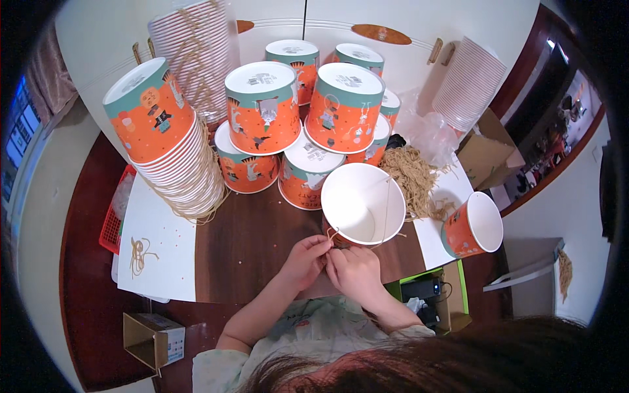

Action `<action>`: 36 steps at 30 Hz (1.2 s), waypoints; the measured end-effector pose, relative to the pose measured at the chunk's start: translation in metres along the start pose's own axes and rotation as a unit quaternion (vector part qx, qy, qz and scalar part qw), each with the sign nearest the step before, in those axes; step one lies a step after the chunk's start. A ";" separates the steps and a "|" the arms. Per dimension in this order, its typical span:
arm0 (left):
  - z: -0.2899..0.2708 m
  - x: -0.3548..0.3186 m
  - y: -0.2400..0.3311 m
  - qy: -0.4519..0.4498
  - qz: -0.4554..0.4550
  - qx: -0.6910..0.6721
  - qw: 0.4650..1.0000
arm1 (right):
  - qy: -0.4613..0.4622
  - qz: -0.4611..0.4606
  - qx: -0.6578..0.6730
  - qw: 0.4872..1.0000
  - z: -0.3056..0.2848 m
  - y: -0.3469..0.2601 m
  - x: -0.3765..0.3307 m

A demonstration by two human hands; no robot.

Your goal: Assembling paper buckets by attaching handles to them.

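Note:
An upright paper bucket [347, 196], white inside, stands close in front of me near the table's front edge. A thin tan cord [332, 233] shows at its near rim, its end looping up above my fingers. My left hand [305, 263] is closed in a pinch on this cord. Pressed against it, my right hand [357, 270] is closed too, fingers bent at the bucket's near side; the cord between them is mostly hidden. Another stretch of cord [387, 206] runs across the bucket's right inner wall.
Behind stand several upside-down orange and green buckets [263, 121], some stacked. Tall nested stacks [173, 173] rise at the left and back right. A tangled cord heap [407, 175] lies right of the bucket; a tilted bucket [483, 223] rests at the right edge. Loose cords [139, 255] lie left.

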State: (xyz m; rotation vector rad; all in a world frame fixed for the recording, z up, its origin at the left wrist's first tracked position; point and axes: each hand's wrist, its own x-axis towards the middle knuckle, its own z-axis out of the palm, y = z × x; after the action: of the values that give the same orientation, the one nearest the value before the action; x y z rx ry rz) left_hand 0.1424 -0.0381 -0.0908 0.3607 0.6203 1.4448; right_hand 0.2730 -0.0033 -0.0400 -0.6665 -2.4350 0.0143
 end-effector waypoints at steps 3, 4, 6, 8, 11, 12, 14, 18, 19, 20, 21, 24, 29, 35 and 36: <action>0.000 0.003 0.002 -0.002 -0.031 -0.008 0.999 | -0.011 -0.008 -0.012 1.000 0.000 -0.001 0.004; -0.002 0.004 0.003 -0.002 -0.030 -0.008 1.000 | -0.010 -0.010 -0.012 1.000 -0.001 -0.001 0.005; -0.007 0.008 0.004 -0.029 -0.025 -0.012 0.999 | -0.068 -0.045 -0.004 0.997 -0.006 -0.001 0.005; -0.002 0.010 0.011 -0.010 -0.029 0.004 1.000 | -0.073 -0.061 0.005 0.995 -0.006 -0.005 0.002; 0.004 0.011 0.016 0.021 -0.031 0.022 0.999 | -0.085 -0.078 0.018 0.993 -0.007 -0.005 0.002; 0.003 0.011 0.016 0.012 -0.036 0.023 0.999 | -0.098 -0.082 0.019 0.992 -0.010 -0.005 0.001; 0.003 0.012 0.017 0.002 -0.042 0.025 0.999 | -0.112 -0.085 0.020 0.990 -0.014 -0.005 0.001; 0.008 0.010 0.017 0.003 -0.028 0.066 0.997 | -0.135 -0.108 0.033 0.984 -0.019 -0.002 0.005; 0.011 0.010 0.018 0.028 -0.012 0.087 0.996 | -0.139 -0.115 0.038 0.983 -0.020 -0.001 0.006; 0.012 0.010 0.018 0.027 -0.012 0.087 0.996 | -0.138 -0.115 0.038 0.983 -0.021 0.000 0.006; 0.013 0.011 0.018 0.027 -0.001 0.101 0.994 | -0.140 -0.119 0.042 0.982 -0.021 0.001 0.007; 0.008 0.015 0.017 0.020 0.019 0.139 0.990 | -0.131 -0.120 0.046 0.983 -0.021 -0.001 0.008; 0.005 0.021 0.028 0.061 0.044 0.230 0.970 | -0.076 -0.133 0.041 0.987 -0.027 -0.003 0.006; 0.021 0.030 0.056 0.062 0.056 0.449 0.890 | -0.117 -0.141 0.013 0.983 -0.045 -0.011 0.003; 0.021 0.030 0.057 0.063 0.060 0.450 0.889 | -0.122 -0.154 0.017 0.980 -0.045 -0.013 0.003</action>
State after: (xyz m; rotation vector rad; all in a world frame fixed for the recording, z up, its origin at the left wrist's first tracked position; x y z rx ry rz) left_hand 0.1090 0.0008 -0.0459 1.0469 1.3910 1.2198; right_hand 0.2906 -0.0197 0.0008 -0.2788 -2.7435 0.0120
